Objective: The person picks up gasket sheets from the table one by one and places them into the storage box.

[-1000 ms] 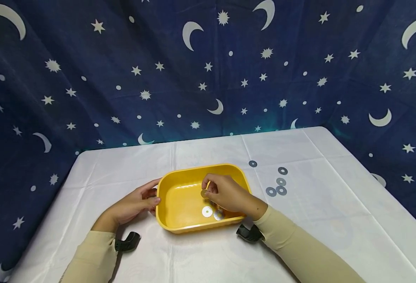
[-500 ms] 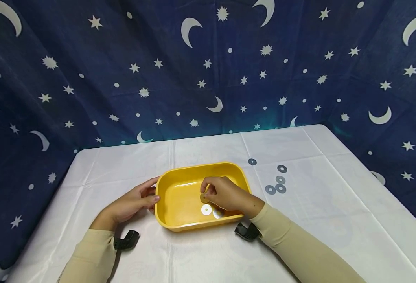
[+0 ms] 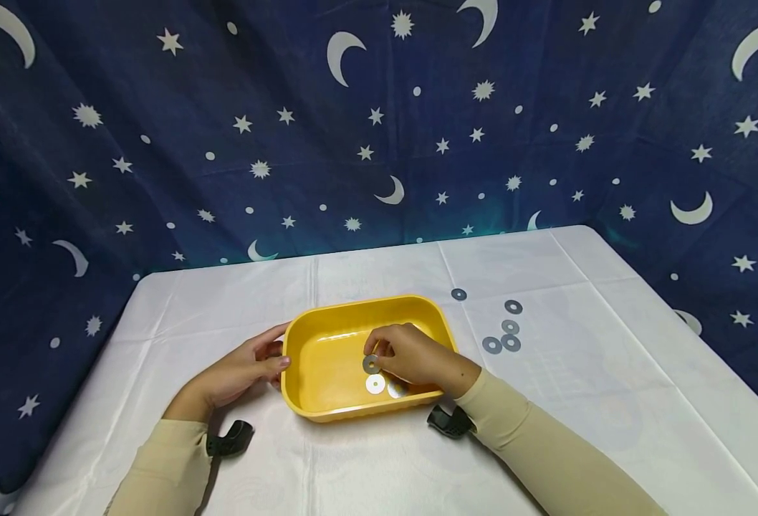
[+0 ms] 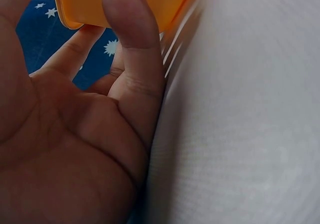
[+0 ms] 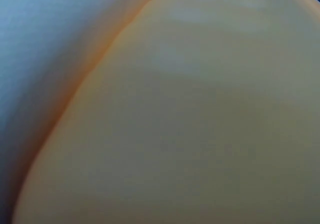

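Note:
A yellow rectangular tray point(image 3: 324, 383) sits on the white-covered table. My left hand point(image 3: 240, 369) holds its left end, thumb at the rim and fingers along the outside; the left wrist view shows one finger point(image 4: 75, 51) up against the tray's edge. Inside the tray, my right hand point(image 3: 411, 355) pinches a grey metal washer point(image 3: 370, 365) at its edge with thumb and index finger. Just below it lie two more washers, a bright one point(image 3: 375, 384) and another point(image 3: 397, 388) partly hidden by the hand. A blurred, close yellowish surface point(image 5: 190, 124) fills the right wrist view.
Right of the tray, several washers point(image 3: 511, 343) lie flat on the tablecloth point(image 3: 366, 473), some of them touching. A single washer point(image 3: 459, 294) lies beyond the tray's far right corner. A dark blue curtain point(image 3: 314, 143) with moons and stars hangs behind the table.
The washer at my right fingertips has moved slightly down toward the bright washer and now shows a grey face instead of a golden one. My left hand stays at the tray's end.

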### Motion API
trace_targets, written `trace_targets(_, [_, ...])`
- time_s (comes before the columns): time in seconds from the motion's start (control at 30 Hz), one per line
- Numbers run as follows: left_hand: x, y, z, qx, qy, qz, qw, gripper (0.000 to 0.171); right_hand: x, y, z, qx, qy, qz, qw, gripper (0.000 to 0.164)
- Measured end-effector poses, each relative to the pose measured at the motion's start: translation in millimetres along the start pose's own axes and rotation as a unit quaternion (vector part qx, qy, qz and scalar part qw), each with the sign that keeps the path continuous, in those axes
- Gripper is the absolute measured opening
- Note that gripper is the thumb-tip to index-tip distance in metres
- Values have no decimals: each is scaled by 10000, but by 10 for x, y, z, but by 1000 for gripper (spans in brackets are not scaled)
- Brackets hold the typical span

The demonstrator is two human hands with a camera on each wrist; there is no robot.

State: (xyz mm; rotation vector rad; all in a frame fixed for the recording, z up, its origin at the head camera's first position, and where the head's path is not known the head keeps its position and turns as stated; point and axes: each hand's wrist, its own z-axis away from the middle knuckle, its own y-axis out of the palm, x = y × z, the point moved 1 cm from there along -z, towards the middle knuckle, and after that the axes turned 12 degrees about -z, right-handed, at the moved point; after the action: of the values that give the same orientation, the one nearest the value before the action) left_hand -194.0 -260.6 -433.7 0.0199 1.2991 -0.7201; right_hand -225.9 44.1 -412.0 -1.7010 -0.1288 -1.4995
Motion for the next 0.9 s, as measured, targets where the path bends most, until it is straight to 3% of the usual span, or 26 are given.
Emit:
trace_targets(0.53, [-2,13,13,2,79,-38,10000,76,-17,19,8,60,10,191,9998,10])
trace_targets(0.9, [-9,14,-1,-56,-58,-135,9999,77,-21,5,11,22,-104,224,9997,10])
